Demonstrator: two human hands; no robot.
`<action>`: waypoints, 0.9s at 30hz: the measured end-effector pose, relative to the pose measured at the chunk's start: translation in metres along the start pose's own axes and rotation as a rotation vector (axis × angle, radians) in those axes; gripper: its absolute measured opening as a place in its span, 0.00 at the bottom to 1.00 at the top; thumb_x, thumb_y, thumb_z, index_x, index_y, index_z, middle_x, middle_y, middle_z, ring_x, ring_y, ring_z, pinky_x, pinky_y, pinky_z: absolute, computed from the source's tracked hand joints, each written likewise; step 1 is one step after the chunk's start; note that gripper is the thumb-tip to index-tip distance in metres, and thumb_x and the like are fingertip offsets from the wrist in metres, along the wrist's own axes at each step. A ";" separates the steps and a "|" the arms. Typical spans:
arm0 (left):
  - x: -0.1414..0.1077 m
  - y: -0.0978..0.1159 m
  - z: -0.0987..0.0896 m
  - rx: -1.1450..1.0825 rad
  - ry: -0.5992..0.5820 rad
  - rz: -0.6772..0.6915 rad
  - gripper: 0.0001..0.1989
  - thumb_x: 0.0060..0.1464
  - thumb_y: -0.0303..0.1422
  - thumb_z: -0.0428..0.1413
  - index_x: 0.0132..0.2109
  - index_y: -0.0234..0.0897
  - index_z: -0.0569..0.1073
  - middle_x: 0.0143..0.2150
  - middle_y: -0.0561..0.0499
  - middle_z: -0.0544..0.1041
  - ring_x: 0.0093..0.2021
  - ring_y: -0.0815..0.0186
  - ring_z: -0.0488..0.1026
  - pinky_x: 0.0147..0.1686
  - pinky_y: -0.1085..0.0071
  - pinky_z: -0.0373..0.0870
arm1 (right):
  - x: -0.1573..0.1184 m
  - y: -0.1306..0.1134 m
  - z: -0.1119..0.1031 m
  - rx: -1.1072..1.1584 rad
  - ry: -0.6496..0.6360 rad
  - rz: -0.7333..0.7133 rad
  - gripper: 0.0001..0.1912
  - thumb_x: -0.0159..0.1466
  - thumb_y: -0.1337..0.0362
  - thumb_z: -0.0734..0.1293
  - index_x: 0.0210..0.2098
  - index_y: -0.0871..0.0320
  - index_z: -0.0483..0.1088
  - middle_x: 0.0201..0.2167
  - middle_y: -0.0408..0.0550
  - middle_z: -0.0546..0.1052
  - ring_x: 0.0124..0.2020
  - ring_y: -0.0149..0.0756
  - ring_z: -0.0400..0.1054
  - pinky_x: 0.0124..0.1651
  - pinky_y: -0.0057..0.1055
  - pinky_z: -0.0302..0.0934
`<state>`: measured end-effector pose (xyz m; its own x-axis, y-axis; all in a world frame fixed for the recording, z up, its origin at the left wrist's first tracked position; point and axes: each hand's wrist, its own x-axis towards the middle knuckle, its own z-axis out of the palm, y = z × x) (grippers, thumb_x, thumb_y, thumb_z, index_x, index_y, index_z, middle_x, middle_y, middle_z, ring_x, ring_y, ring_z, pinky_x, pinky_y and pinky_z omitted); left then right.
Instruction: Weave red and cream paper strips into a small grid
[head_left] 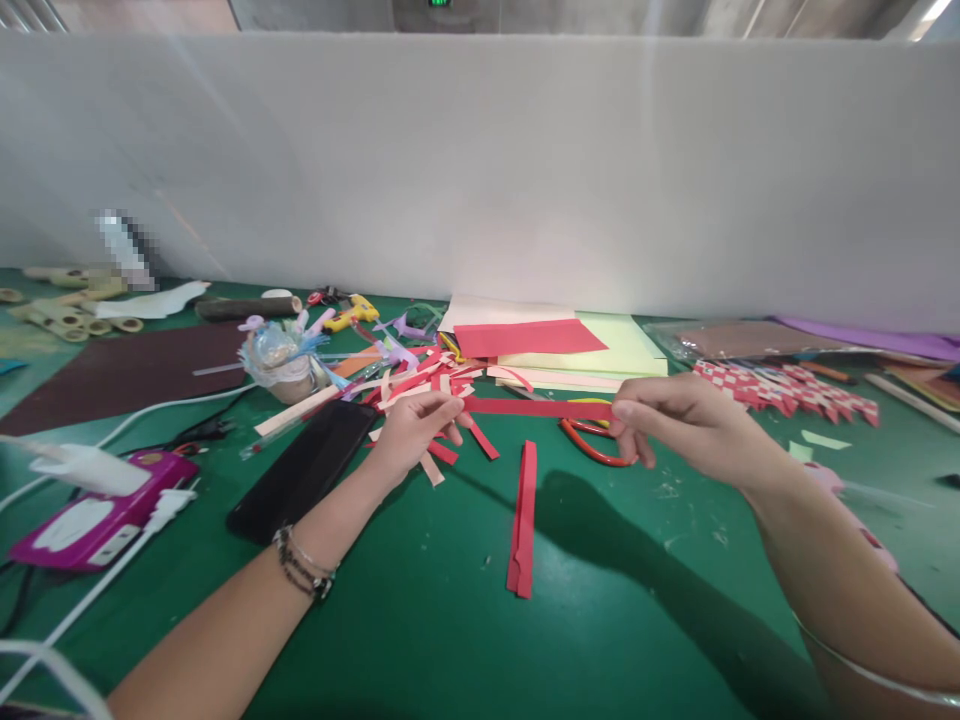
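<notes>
A narrow red paper strip (536,407) is stretched level between my two hands above the green table. My left hand (420,430) pinches its left end, and my right hand (667,415) pinches the right end. Below the strip, a folded red strip (524,520) lies on the table, roughly upright in the view. Scissors with orange-red handles (592,447) lie just beside my right hand, partly hidden by it. Behind my left hand is a loose heap of red and pale pink strips (431,380).
A black phone (304,470) lies left of centre, beside a magenta power strip (105,510) with white cables. Farther back are a yellow glue gun (352,312), red paper (529,338) on pale sheets and a woven red-and-white piece (784,390). A white partition (480,170) stands behind.
</notes>
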<state>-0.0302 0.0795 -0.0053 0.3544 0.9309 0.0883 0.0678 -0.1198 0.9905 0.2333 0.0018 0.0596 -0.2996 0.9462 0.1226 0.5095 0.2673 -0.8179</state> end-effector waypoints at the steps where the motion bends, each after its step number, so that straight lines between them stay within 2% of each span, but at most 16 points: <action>1: 0.000 0.000 0.000 -0.028 -0.009 -0.017 0.16 0.46 0.43 0.58 0.25 0.32 0.71 0.27 0.50 0.75 0.20 0.75 0.67 0.23 0.78 0.66 | 0.000 -0.001 0.001 0.011 0.029 -0.013 0.19 0.63 0.55 0.58 0.21 0.59 0.66 0.18 0.45 0.71 0.16 0.26 0.63 0.19 0.24 0.59; 4: 0.001 0.000 0.000 -0.097 0.004 -0.065 0.18 0.43 0.45 0.59 0.25 0.32 0.71 0.26 0.51 0.74 0.19 0.76 0.66 0.21 0.79 0.65 | 0.001 -0.001 0.004 0.000 0.134 -0.044 0.14 0.62 0.57 0.60 0.25 0.59 0.68 0.22 0.46 0.73 0.22 0.28 0.67 0.25 0.24 0.63; 6: 0.001 -0.001 0.000 -0.119 0.007 -0.091 0.19 0.41 0.46 0.60 0.25 0.32 0.70 0.25 0.51 0.74 0.19 0.76 0.65 0.21 0.79 0.64 | 0.002 -0.001 0.007 0.006 0.169 -0.065 0.09 0.62 0.60 0.60 0.34 0.58 0.68 0.25 0.46 0.74 0.27 0.30 0.70 0.30 0.25 0.64; 9: 0.002 -0.003 0.000 -0.130 -0.008 -0.117 0.19 0.40 0.46 0.60 0.25 0.32 0.70 0.24 0.52 0.74 0.18 0.77 0.64 0.19 0.80 0.63 | 0.003 -0.004 0.012 0.016 0.159 -0.120 0.12 0.63 0.63 0.59 0.46 0.56 0.65 0.27 0.45 0.76 0.31 0.32 0.71 0.32 0.27 0.65; 14: 0.003 -0.007 0.000 -0.139 -0.046 -0.188 0.19 0.40 0.46 0.60 0.26 0.32 0.70 0.25 0.52 0.74 0.17 0.77 0.63 0.19 0.79 0.63 | 0.001 -0.019 0.017 -0.097 -0.013 -0.223 0.11 0.62 0.67 0.59 0.39 0.55 0.72 0.36 0.46 0.77 0.38 0.32 0.71 0.39 0.27 0.65; 18: 0.003 -0.012 -0.001 -0.156 -0.079 -0.202 0.19 0.40 0.46 0.60 0.25 0.32 0.70 0.26 0.52 0.75 0.17 0.78 0.63 0.18 0.79 0.63 | -0.003 -0.028 0.019 -0.052 -0.080 -0.343 0.14 0.61 0.74 0.58 0.38 0.55 0.73 0.32 0.44 0.77 0.34 0.28 0.70 0.35 0.24 0.64; 22: 0.002 -0.012 0.000 -0.157 -0.090 -0.208 0.20 0.40 0.47 0.60 0.24 0.32 0.69 0.25 0.51 0.74 0.17 0.78 0.63 0.18 0.79 0.62 | -0.005 -0.030 0.020 -0.103 -0.067 -0.357 0.17 0.59 0.77 0.57 0.34 0.56 0.74 0.29 0.44 0.74 0.29 0.27 0.67 0.27 0.23 0.59; 27: 0.003 -0.010 -0.001 -0.178 -0.099 -0.211 0.20 0.39 0.47 0.61 0.24 0.32 0.68 0.23 0.54 0.73 0.16 0.78 0.63 0.19 0.79 0.62 | -0.003 -0.025 0.017 -0.180 0.031 -0.277 0.17 0.58 0.77 0.57 0.30 0.55 0.74 0.26 0.44 0.70 0.26 0.26 0.63 0.25 0.24 0.56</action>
<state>-0.0308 0.0834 -0.0147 0.4399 0.8895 -0.1237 -0.0124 0.1437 0.9895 0.2076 -0.0112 0.0700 -0.4239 0.8371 0.3458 0.5470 0.5409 -0.6389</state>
